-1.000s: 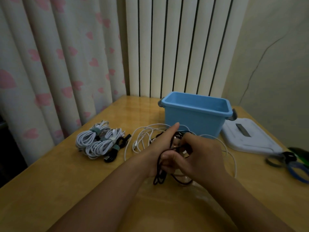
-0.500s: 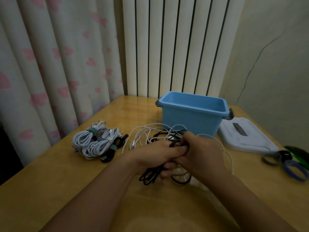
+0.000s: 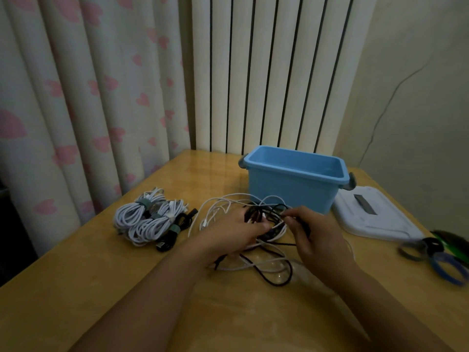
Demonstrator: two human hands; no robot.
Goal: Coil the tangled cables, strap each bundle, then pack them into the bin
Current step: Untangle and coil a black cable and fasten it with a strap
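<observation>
Tangled black and white cables (image 3: 256,252) sit just in front of the blue plastic bin (image 3: 291,189), both hands in among them.

Left hand (image 3: 236,231) is down on the heap, fingers curled round black strands, loose white loops spilling out toward the bin. Right hand (image 3: 314,237) pinches a black strand at its fingertips, just right of the left hand. Left of the bin lie strapped bundles of white and black cable (image 3: 149,222) on the wooden table (image 3: 76,270). Right of the bin rests a white plastic lid (image 3: 373,217), coloured strap loops (image 3: 441,252) beyond it.
</observation>
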